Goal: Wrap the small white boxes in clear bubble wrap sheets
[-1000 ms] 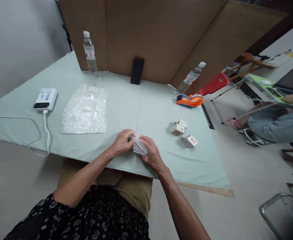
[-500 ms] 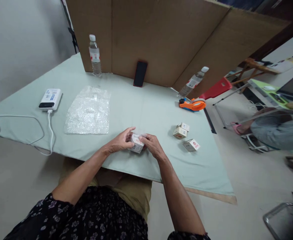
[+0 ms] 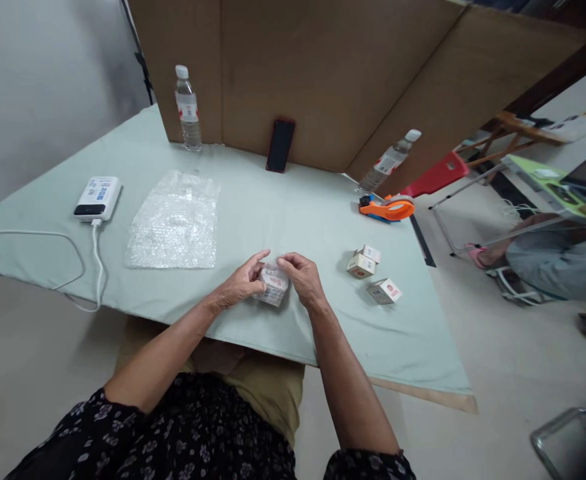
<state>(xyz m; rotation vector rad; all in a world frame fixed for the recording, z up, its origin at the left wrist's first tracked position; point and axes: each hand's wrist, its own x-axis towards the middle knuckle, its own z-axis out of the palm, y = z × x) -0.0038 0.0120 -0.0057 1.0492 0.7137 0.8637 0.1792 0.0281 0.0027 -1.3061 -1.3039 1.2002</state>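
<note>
A small box wrapped in clear bubble wrap (image 3: 271, 288) rests on the cloth near the table's front edge. My left hand (image 3: 245, 279) grips its left side, thumb in front and fingers behind. At the box's upper right corner, my right hand (image 3: 300, 275) pinches at the wrap with thumb and forefinger; what exactly lies between the fingertips is too small to make out, though it looks like the edge of the wrap. Off to the right stand several small cartons, among them a brown-and-white one (image 3: 361, 265) and a single one (image 3: 384, 291) closer to me.
A flat sheet of bubble wrap (image 3: 173, 223) lies left of my hands, beside a white power bank (image 3: 97, 199) with its cable. An orange tape dispenser (image 3: 387, 209), two water bottles (image 3: 189, 113) and a phone (image 3: 280, 145) stand towards the cardboard screen (image 3: 293, 73). Another person sits at far right.
My right hand has slid from the box's right side up to its top corner, fingers now pinched there. The left hand keeps its hold. The view has shifted slightly.
</note>
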